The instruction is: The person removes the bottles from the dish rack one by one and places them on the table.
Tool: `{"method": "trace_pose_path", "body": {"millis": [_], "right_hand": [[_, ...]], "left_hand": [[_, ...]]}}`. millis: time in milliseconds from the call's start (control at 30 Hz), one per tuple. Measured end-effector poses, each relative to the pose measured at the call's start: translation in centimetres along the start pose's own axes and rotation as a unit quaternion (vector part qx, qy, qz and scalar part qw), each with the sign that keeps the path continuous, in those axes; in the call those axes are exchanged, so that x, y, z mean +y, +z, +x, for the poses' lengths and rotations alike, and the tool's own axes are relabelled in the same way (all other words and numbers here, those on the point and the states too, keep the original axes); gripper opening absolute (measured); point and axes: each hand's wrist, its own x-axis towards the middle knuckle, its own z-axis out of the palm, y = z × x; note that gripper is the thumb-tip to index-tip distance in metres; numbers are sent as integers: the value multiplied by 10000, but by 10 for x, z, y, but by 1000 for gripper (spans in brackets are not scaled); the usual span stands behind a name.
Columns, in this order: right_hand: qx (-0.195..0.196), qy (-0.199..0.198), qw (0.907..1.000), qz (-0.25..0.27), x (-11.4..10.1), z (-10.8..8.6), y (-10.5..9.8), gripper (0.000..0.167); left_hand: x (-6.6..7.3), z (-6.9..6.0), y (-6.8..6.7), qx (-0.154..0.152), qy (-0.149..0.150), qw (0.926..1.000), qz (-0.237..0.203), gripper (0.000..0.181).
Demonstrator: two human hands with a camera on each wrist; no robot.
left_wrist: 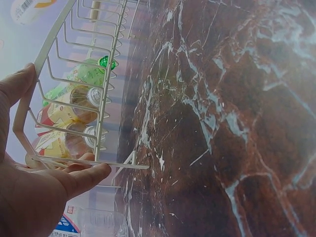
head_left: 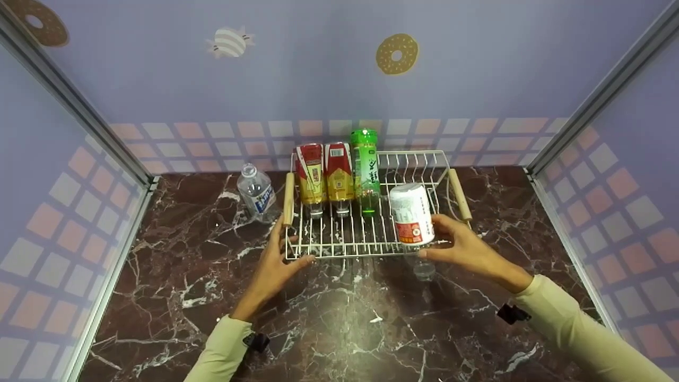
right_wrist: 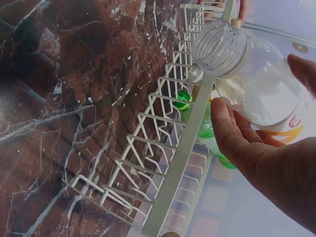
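White label on clear plastic: bottle (head_left: 411, 212) upside down, tilted, toward three o'clock on the wire rack (right_wrist: 181, 158) (rack centre as dial, twelve on the far side). Gripped between thumb and fingers of the right hand (head_left: 467, 252), at four. No cap visible; mouth downward, seemingly outside the rack's near edge, about half past four. Contact with the edge, and contents: cannot tell.

Left hand (head_left: 273, 265) at eight, thumb and fingers clasped about the rack's corner beside the wooden handle (head_left: 289, 199).

Main risk, by judgement: neck snagging on the near edge, from too low a carry. Could shove the rack toward twelve or twist the bottle loose. Next: drips onto the worktop (head_left: 345, 318), given a bare mouth and any liquid inside. Then a topple on release, for want of close support at three or a poor seat between wires.

Green bottle (head_left: 366, 170) at twelve: exposed to a nudge from too wide a swing. Red-and-yellow bottle (head_left: 313, 175) at ten, matching bottle (head_left: 338, 175) at eleven: close-set, so likely to pass on a jolt. Blue-labelled bottle (head_left: 257, 191) outside at nine: could tip under a sideways rack slip.
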Motion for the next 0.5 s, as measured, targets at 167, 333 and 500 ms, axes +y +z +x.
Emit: {"method": "trace_pose_path", "body": {"millis": [167,333,500], "right_hand": [[-108,-111,9999,3,0,-3,5,77],[-369,-231,9990,125,-2,-8,9,76],[-466,-270,9985,-109,-3,-11,12,76]], "left_hand": [[0,0,0,-16,-31,10000,-26,122],[1,0,1,-1,-22,10000,68,122],[1,-2,0,1,-36,9999,94,124]]}}
